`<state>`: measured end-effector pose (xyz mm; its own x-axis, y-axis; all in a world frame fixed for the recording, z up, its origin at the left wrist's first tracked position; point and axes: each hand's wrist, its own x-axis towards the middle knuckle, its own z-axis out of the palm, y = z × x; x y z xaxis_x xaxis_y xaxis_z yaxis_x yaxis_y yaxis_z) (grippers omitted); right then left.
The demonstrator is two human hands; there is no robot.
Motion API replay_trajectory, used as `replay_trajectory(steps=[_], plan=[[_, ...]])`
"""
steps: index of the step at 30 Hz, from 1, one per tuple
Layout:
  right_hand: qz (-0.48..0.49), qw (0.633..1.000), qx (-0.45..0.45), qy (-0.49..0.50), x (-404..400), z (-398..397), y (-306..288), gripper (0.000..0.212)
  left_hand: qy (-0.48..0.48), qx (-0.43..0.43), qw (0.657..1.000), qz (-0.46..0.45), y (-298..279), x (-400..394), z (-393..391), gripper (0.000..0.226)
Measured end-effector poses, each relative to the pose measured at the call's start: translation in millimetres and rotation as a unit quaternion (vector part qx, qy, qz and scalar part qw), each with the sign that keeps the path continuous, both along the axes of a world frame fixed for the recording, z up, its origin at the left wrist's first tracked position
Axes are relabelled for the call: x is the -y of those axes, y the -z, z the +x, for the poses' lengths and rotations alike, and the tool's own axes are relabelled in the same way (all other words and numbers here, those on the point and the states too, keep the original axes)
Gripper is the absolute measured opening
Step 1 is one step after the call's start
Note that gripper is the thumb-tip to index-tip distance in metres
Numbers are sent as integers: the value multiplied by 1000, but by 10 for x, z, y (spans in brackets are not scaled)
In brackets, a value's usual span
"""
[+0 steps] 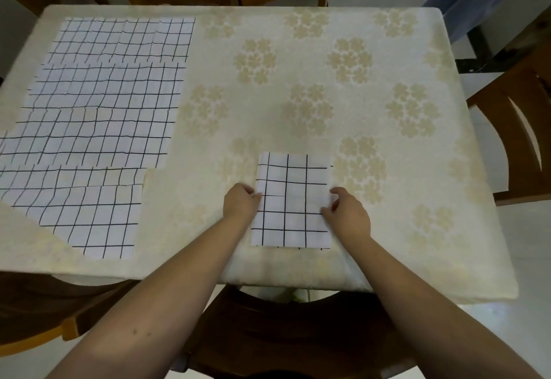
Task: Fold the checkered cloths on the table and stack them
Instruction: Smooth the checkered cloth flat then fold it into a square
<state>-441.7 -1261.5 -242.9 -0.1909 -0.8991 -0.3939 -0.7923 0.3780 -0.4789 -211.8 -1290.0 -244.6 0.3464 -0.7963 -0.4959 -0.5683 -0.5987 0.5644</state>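
Lengthwise away from the person, folded cloth (293, 199), both hands' fingers (249, 191) pinching its side edges.

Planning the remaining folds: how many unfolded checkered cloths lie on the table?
5, overlapping in a row along the table's left side, far to near; more may hide beneath.

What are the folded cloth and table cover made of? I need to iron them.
Folded cloth: thin matte woven fabric, probably cotton; it holds sharp creases. Table cover: thicker cream fabric with a faint sheen, flowers seemingly woven in; fibre unclear.
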Motion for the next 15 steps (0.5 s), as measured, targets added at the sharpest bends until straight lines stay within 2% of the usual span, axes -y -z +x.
replay_trajectory(steps=[4, 8, 11, 15], plan=[[-124, 988, -71, -53, -66, 26, 79, 56, -10, -9, 999, 37, 1, 65, -6, 27], [-252, 952, -68, -161, -102, 221, 183, 48, -21, -27, 999, 42, 25, 62, -31, 24], [-229, 935, -97, -251, -184, 491, 240, 50, -44, -42, 998, 28, 46, 50, -40, 25], [-169, 937, -92, -292, -308, 781, 326, 58, -44, -36, 998, 17, 53, 65, -14, 19]])
